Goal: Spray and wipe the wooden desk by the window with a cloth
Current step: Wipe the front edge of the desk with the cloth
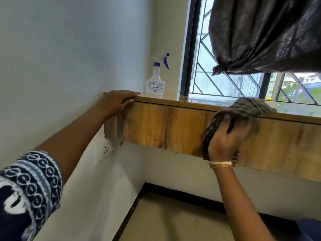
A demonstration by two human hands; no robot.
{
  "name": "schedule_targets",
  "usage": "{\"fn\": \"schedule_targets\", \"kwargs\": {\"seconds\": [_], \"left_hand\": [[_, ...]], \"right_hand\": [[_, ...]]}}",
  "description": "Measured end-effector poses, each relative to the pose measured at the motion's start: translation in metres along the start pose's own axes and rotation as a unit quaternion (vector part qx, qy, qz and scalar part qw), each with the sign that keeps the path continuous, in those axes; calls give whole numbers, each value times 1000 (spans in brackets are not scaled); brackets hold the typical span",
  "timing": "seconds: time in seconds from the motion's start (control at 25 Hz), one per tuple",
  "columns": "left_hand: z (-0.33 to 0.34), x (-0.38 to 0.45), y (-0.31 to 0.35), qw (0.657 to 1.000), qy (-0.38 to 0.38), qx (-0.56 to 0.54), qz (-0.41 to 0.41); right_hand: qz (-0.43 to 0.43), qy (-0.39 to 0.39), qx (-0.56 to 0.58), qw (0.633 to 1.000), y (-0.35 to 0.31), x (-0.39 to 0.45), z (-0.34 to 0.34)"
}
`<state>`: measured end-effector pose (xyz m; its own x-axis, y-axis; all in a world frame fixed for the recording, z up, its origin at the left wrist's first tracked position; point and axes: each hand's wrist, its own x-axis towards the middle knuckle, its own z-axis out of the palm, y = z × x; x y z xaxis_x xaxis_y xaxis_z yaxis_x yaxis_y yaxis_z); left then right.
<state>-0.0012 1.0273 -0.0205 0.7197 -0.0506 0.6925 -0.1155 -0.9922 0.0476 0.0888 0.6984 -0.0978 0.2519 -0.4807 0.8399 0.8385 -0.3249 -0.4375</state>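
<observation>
The wooden desk (166, 126) runs under the window, seen from below its front panel. My right hand (225, 143) presses a striped brown cloth (246, 106) against the front panel and over the top edge. My left hand (119, 100) rests flat on the desk's left corner by the wall, fingers curled over the edge. A clear spray bottle (156, 80) with a blue trigger stands upright on the desktop, in the corner just right of my left hand.
A dark knotted curtain (264, 35) hangs over the window (217, 80) with its metal grille. The white wall at left carries a socket (106, 150) below the desk. Tan floor (173, 221) with a black skirting lies underneath.
</observation>
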Motion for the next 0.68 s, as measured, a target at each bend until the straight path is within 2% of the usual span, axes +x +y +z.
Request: {"fn": "schedule_targets", "kwargs": {"seconds": [0.04, 0.08, 0.16, 0.28, 0.36, 0.48, 0.56, 0.68], "left_hand": [[-4, 2, -6, 1000, -5, 20, -9], [-7, 2, -10, 999, -10, 42, -24], [-8, 2, -15, 996, -5, 77, -47], [-4, 1, -18, 998, 18, 54, -38], [-1, 2, -22, 998, 24, 42, -37], [7, 3, -23, 997, 50, 15, -52], [18, -2, -17, 994, 91, 18, -54], [25, -10, -11, 992, 109, 29, -64]], "right_hand": [[-28, -27, -76, 996, 8, -11, 4], [-105, -61, -178, 976, 18, -18, 8], [-148, -82, -301, 938, 33, -32, 24], [-162, -73, -326, 928, 32, -34, 33], [-229, -95, -323, 914, 23, -38, 44], [-315, -212, -273, 884, -5, -63, 83], [-413, -274, -266, 826, -16, -91, 110], [-548, -342, -266, 715, -11, -91, 119]]}}
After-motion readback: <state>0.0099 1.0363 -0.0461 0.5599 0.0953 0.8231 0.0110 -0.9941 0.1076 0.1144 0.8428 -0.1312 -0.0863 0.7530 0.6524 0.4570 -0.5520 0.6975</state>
